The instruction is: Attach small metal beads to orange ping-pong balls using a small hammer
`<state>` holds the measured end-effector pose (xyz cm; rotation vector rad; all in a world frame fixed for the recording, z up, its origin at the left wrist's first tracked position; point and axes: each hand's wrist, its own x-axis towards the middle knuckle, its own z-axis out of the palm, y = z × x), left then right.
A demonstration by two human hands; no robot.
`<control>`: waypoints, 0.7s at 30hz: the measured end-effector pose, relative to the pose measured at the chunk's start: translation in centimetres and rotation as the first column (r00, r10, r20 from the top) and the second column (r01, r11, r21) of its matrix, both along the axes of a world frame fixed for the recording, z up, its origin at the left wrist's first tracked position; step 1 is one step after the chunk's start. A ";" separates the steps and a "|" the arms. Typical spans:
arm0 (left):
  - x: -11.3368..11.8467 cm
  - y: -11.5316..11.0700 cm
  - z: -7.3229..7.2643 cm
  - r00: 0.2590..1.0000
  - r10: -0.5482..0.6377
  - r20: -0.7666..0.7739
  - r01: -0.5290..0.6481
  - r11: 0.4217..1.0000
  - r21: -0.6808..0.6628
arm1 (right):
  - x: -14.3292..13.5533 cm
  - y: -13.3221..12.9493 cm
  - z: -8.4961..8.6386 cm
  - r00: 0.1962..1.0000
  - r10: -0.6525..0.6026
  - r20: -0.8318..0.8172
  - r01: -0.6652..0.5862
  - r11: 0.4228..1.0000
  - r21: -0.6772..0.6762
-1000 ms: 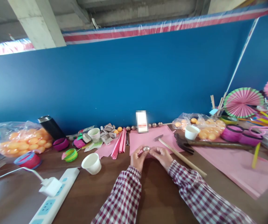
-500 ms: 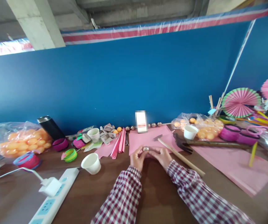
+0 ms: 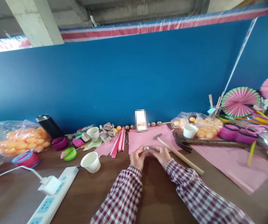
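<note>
Between the fingertips of both hands is a small shiny silvery ball (image 3: 146, 148). My left hand (image 3: 137, 157) pinches it from the left, fingers curled. My right hand (image 3: 162, 155) meets it from the other side, thumb and fingers closed at its edge. Both hands are over the near edge of a pink paper sheet (image 3: 138, 140). Close to my right hand lies a hammer with a wooden handle (image 3: 182, 157), its head resting on the sheet. Along the back edge runs a row of similar silvery balls (image 3: 152, 124), partly hidden by a pixelated white object (image 3: 140, 120).
A white paper cup (image 3: 91, 162) and a power strip (image 3: 54, 196) with a plug stand left. Folded pink strips (image 3: 118, 143) lie behind. Bags of orange balls (image 3: 24, 140) sit at both sides. A dark claw hammer (image 3: 218, 143) crosses another pink sheet (image 3: 238, 168) on the right.
The camera view has shifted very slightly. Both hands stay together with the silvery ball between their fingertips; nothing else has visibly moved.
</note>
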<state>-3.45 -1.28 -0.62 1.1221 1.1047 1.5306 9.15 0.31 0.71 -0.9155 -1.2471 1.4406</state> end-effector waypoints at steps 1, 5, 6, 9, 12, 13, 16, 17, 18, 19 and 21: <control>0.0 0.0 0.0 1.000 0.003 0.008 -0.003 1.000 -0.001 | 0.0 0.0 0.0 1.000 0.001 -0.007 -0.001 1.000 -0.004; -0.1 0.1 0.1 0.985 -0.053 0.162 0.063 0.996 -0.057 | 0.0 0.1 0.0 0.999 0.010 -0.044 -0.011 0.999 -0.036; -0.1 0.2 0.0 0.975 -0.076 0.208 0.093 0.993 -0.074 | 0.0 0.1 0.0 0.999 0.012 -0.049 -0.014 0.999 -0.034; -0.2 0.2 0.1 0.951 -0.129 0.281 0.162 0.982 -0.095 | 0.0 0.0 0.1 0.999 -0.013 -0.044 0.012 1.000 -0.018; -0.2 0.0 0.2 0.946 -0.157 0.284 0.189 0.978 -0.090 | -0.1 0.0 0.1 0.998 -0.043 -0.046 0.043 0.999 -0.012; -0.2 0.0 0.3 0.946 -0.162 0.280 0.193 0.977 -0.088 | -0.1 0.0 0.0 0.998 -0.044 -0.049 0.044 0.999 -0.011; -0.2 0.0 0.3 0.953 -0.159 0.260 0.187 0.979 -0.087 | -0.2 0.0 -0.1 0.999 -0.045 -0.025 0.045 0.999 0.006; -0.2 0.0 0.3 0.956 -0.152 0.251 0.179 0.980 -0.086 | -0.2 0.0 -0.1 0.999 -0.051 -0.005 0.051 0.998 0.019; -0.2 0.1 0.2 0.959 -0.144 0.245 0.169 0.982 -0.085 | -0.3 0.0 -0.1 0.998 -0.059 0.017 0.058 0.998 0.036; -0.2 0.1 0.2 0.961 -0.137 0.242 0.161 0.983 -0.083 | -0.3 0.0 -0.1 0.997 -0.066 0.036 0.063 0.996 0.055; -0.3 0.2 0.0 0.963 -0.130 0.237 0.152 0.985 -0.077 | -0.3 -0.1 -0.1 0.996 -0.070 0.055 0.064 0.993 0.099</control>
